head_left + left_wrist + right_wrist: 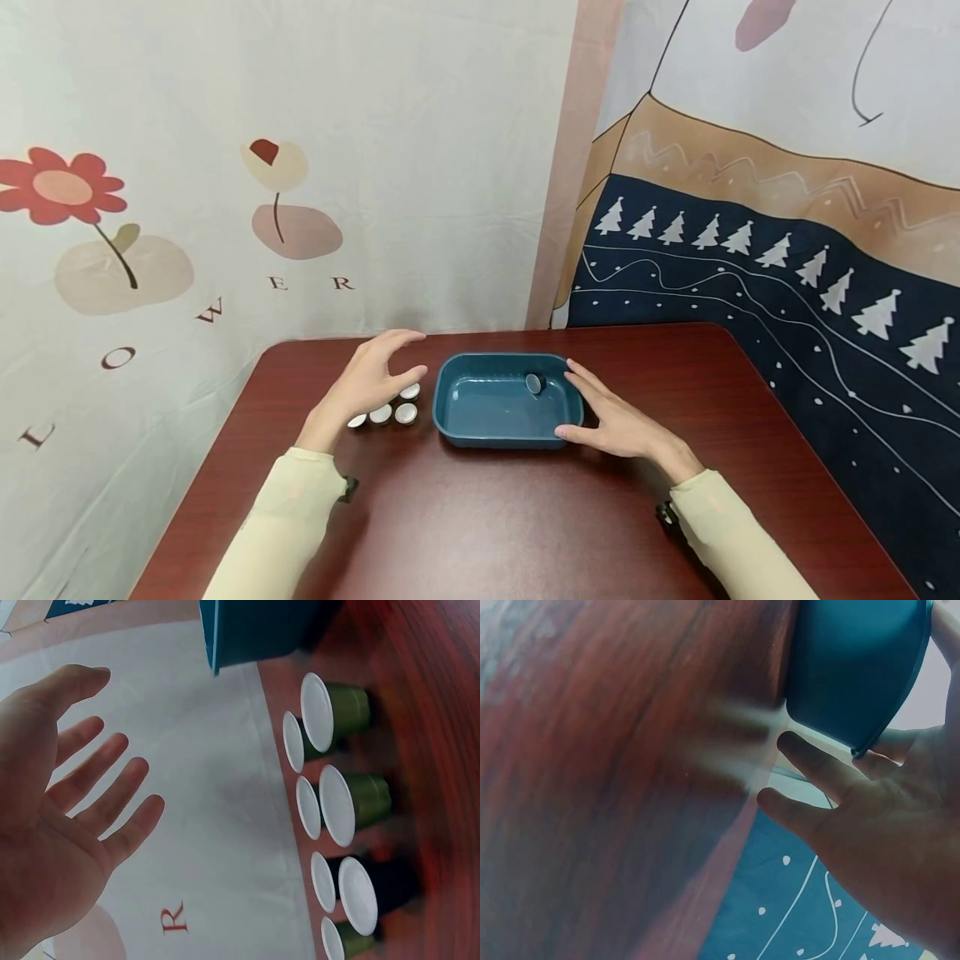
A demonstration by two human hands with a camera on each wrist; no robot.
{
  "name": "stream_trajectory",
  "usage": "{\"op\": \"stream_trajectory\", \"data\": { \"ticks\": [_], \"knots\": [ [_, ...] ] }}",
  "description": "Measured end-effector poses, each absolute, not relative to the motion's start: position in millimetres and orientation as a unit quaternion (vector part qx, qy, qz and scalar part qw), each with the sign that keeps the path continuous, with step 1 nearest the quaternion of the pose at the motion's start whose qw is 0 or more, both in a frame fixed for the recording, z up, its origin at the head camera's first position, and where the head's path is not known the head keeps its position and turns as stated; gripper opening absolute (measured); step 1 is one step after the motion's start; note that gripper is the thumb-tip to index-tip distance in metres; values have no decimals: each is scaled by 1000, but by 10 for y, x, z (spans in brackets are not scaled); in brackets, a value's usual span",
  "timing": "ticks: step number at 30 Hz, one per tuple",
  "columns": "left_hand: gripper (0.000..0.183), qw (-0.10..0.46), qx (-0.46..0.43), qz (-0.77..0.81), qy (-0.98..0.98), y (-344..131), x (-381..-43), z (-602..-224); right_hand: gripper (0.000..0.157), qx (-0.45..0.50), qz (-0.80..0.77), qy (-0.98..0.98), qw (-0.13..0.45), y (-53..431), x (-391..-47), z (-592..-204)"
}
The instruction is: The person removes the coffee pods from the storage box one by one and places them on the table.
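My left hand (366, 382) hovers over several coffee capsules (406, 414) on the table, its fingers parted from the thumb and nothing between them. In the left wrist view the capsules (337, 806) stand with white lids and green or dark bodies, apart from that hand's fingers. A blue rectangular dish (491, 441) stands to their right. Inside it, toward the back right, one dark capsule (535, 383) lies tipped on its side. My right hand (618, 423) rests against the dish's right end, fingers spread and fairly straight, thumb at the near corner of the rim.
The dark red wooden table (495, 517) ends at a back edge just behind the dish. A pale printed cloth (420, 167) hangs behind it, and a navy cloth with white trees (705, 275) hangs at the right.
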State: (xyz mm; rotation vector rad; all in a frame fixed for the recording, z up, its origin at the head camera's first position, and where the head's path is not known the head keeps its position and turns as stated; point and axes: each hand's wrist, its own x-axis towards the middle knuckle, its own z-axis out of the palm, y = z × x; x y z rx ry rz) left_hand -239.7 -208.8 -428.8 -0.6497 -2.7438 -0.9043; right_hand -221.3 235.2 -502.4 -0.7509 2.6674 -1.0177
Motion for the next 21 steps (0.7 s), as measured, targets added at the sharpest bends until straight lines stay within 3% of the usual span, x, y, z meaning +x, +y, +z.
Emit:
{"op": "stream_trajectory", "data": {
  "ticks": [21],
  "knots": [
    [57,46,-267,-310,-911,-1599,-2417,-4135,106,-253,-343,900,94,2355,-2206,-5031]
  ]
}}
